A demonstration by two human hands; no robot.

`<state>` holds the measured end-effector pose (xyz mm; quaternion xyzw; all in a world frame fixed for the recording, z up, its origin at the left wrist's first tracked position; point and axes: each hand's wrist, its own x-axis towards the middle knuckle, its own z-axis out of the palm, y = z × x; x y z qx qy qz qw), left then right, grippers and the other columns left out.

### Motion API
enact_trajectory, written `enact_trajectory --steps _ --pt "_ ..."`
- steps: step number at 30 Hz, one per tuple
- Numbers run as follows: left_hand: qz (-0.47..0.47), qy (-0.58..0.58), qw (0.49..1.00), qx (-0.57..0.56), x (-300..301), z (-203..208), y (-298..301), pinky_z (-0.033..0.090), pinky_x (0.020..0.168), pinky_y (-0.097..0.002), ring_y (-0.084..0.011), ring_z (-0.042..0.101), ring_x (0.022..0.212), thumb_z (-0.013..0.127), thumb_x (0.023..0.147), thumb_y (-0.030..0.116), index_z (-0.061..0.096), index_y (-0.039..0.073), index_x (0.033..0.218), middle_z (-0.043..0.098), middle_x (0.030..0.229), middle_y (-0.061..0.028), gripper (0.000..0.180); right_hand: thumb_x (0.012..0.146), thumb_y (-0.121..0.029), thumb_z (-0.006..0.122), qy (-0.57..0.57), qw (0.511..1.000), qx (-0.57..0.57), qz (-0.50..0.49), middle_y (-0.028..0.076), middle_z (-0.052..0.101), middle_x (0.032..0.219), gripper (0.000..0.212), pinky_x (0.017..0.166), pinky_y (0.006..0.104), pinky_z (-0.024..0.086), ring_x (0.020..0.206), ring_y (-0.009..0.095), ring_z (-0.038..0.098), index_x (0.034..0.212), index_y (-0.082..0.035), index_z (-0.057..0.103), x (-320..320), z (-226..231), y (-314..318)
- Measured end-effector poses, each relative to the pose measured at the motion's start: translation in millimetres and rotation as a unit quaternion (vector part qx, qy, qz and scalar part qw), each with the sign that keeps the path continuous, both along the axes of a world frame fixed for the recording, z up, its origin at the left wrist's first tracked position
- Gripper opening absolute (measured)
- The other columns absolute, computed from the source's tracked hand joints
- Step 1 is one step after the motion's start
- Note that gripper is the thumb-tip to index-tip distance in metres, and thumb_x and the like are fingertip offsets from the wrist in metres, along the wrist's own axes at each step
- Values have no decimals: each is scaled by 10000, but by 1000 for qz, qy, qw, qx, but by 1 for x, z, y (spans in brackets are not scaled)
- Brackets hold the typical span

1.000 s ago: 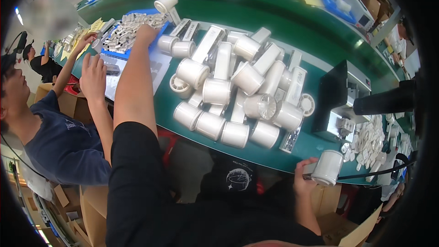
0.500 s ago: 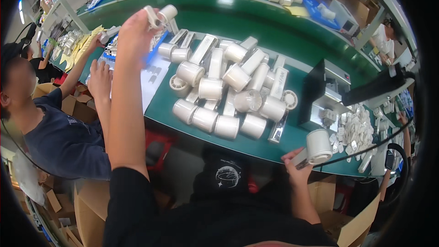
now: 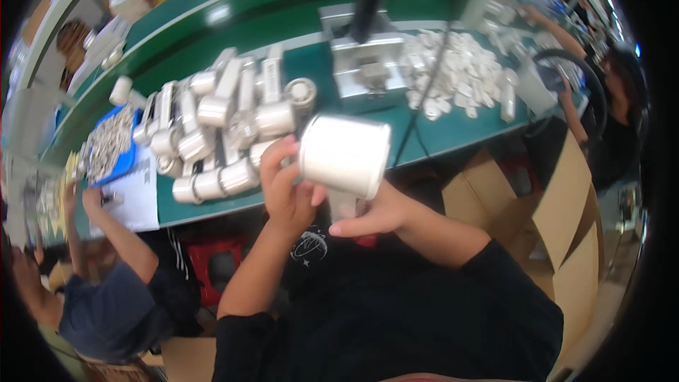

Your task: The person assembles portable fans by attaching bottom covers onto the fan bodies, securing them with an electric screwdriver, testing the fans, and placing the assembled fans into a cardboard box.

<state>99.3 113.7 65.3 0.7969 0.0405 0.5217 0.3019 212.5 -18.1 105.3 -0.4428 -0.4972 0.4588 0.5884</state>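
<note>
A white device (image 3: 345, 154) with a drum-shaped head and a short handle, much like a hair dryer, is held up in front of me, off the table's front edge. My right hand (image 3: 385, 212) is closed round its handle below the head, with the thumb across the front. Close against the left side of the head is my left hand (image 3: 286, 184), its fingers bent and apart; whether they touch the device I cannot tell. Behind my left hand lies a heap of similar white devices (image 3: 213, 110), one with its round grille showing.
On the green table (image 3: 442, 138) stands a silver machine (image 3: 364, 64), with a pile of small white parts (image 3: 460, 71) to its right. A blue tray (image 3: 126, 163) of parts and a white sheet (image 3: 145, 198) lie left, near a co-worker (image 3: 117, 304). Cardboard boxes (image 3: 566, 219) stand at right.
My view has swung right. My left hand has come back from the far left, where it held up a white device, to beside the one in my right hand, now held up centrally.
</note>
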Motion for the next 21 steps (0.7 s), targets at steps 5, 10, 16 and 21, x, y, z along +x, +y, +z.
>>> enact_trajectory --steps 5,10,16,21 --pt "-96 29 968 -231 6 -21 -31 331 1005 -413 -313 454 1166 563 818 85 505 -33 1173 430 1295 -195 378 671 -154 727 -30 997 16 -68 93 514 1181 628 940 320 385 1093 171 477 1228 -17 472 9 -2 -32" --pt "-319 41 854 -409 -6 -10 -64 297 1048 -368 -263 327 1307 638 785 116 232 -31 1388 334 1398 -170 742 660 -55 683 -235 944 153 -172 155 397 1276 504 964 364 376 1140 294 459 1132 4 516 15 7 -32" --pt "-175 56 911 -369 11 15 -73 277 1052 -391 -274 332 1291 719 770 255 420 0 1302 306 1431 -175 661 653 -57 699 -300 931 133 -158 186 347 1311 452 992 394 348 1214 337 381 1078 -30 549 7 6 -18" --pt "-93 16 878 -470 -8 22 -48 470 801 -357 -239 576 904 600 801 3 462 -26 1178 566 1057 -159 402 716 -110 726 -266 938 139 -170 145 515 1249 351 935 372 426 1127 299 515 1036 -30 605 33 -2 -27"
